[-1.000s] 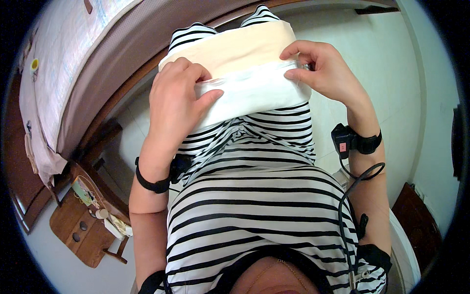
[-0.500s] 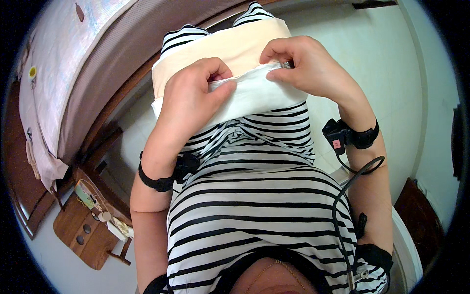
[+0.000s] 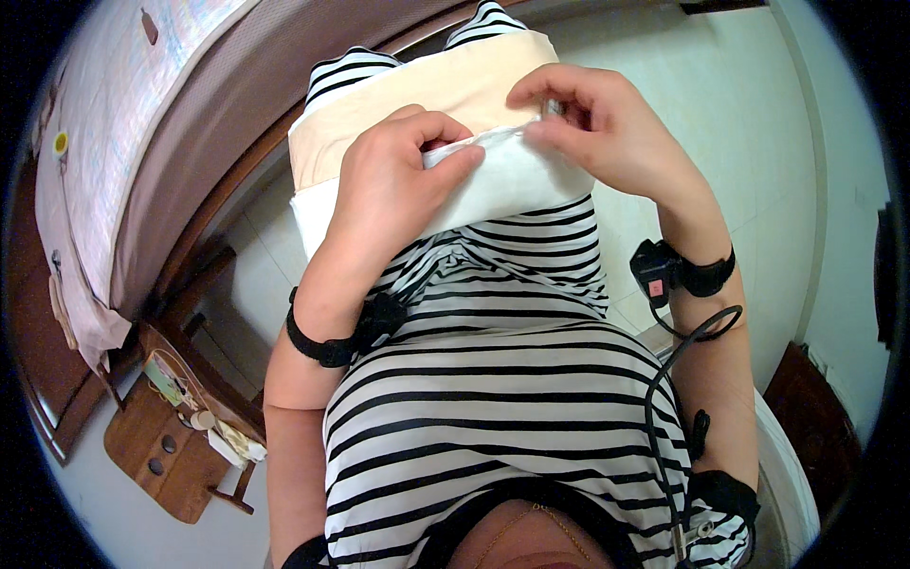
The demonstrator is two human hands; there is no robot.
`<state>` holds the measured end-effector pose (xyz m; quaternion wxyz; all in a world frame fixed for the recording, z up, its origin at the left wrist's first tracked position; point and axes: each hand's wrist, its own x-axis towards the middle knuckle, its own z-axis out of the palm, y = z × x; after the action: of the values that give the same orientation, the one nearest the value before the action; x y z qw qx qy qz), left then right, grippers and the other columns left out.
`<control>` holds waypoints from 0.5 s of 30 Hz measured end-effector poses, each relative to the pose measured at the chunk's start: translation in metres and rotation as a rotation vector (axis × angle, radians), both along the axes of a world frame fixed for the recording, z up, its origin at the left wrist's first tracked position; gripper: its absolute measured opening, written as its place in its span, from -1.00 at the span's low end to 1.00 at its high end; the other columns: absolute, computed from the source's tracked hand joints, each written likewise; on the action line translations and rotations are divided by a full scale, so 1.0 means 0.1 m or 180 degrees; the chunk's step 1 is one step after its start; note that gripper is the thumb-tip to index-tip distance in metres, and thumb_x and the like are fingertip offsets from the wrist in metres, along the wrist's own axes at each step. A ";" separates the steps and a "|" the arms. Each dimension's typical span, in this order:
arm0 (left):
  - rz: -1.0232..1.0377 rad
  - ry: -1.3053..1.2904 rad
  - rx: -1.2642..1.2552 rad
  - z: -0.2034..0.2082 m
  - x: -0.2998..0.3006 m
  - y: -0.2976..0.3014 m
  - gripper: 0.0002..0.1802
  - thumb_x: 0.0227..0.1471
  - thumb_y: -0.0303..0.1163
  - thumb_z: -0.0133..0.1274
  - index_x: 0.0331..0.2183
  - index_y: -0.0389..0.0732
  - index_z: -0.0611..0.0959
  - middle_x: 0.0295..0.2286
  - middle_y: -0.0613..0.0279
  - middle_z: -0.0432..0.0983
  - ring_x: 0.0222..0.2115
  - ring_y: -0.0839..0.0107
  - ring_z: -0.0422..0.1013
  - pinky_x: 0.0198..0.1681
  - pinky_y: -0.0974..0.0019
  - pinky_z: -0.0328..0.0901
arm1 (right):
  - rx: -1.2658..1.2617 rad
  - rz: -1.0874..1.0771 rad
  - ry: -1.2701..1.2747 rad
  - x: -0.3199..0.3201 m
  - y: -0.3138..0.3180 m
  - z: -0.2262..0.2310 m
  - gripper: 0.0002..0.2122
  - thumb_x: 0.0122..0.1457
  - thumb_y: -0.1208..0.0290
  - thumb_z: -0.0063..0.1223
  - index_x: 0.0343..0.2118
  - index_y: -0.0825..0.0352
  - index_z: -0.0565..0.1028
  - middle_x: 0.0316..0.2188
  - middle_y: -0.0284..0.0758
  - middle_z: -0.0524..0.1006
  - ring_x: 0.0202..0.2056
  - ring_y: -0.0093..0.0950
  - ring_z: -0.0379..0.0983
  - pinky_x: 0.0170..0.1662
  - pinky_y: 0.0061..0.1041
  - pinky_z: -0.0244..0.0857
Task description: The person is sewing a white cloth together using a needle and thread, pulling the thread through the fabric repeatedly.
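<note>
A cream cloth (image 3: 427,83) lies across my lap, and a white cloth (image 3: 512,180) covers its near side. Their edges meet in a slightly raised seam. My left hand (image 3: 398,171) pinches the white cloth's edge between thumb and forefinger. At the right end of that edge is my right hand (image 3: 607,133), its thumb and forefinger apart and a little blurred. A small pale glint shows between those fingers, too fine to make out. Both wrists carry black straps with small black devices.
To the left stands a bed with a pale sheet (image 3: 190,66) and a yellow-ringed item (image 3: 62,143). Below it, a wooden stool (image 3: 156,450) holds small articles. A black cable (image 3: 654,398) hangs along my right arm. Pale floor tiles (image 3: 730,142) lie to the right.
My left hand has slid right along the cloth edge, still pinching it. The right hand has shifted slightly right, and its thumb and forefinger have spread a little.
</note>
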<state>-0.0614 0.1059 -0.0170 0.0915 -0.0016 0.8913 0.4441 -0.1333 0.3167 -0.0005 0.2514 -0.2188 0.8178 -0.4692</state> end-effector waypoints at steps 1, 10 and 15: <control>0.0010 -0.0041 0.0003 -0.03 -0.02 -0.01 -0.80 -0.08 -0.34 0.17 -0.41 -0.27 0.64 -0.48 0.20 0.52 -0.50 0.36 0.42 -0.38 0.37 0.31 | -0.0153 -0.0138 -0.0120 0.01 0.02 0.01 -0.87 0.09 0.56 0.04 -0.30 0.36 0.56 -0.53 -0.47 0.43 -0.54 -0.69 0.19 -0.47 -0.72 0.11; 0.0085 -0.0803 0.0754 -0.10 -0.09 0.00 -0.79 -0.02 -0.35 0.19 -0.38 -0.31 0.65 -0.51 0.31 0.54 -0.51 0.59 0.38 -0.40 0.51 0.28 | -0.0727 -0.0183 -0.0206 0.14 0.24 0.02 -0.83 0.18 0.59 -0.06 -0.24 0.40 0.57 -0.46 -0.42 0.52 -0.52 -0.70 0.26 -0.41 -0.70 0.21; 0.0223 -0.0960 0.1097 -0.06 -0.11 0.05 -0.79 -0.03 -0.37 0.22 -0.35 -0.30 0.65 -0.49 0.37 0.54 -0.50 0.65 0.36 -0.41 0.56 0.27 | -0.0427 -0.0268 0.0148 0.26 0.16 -0.08 -0.85 0.14 0.51 0.03 -0.26 0.33 0.59 -0.64 -0.35 0.50 -0.58 -0.62 0.39 -0.48 -0.63 0.28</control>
<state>-0.0729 0.1112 -0.0228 0.2071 -0.0833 0.7779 0.5875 -0.1078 0.3327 -0.0087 0.1973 -0.2114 0.7986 -0.5279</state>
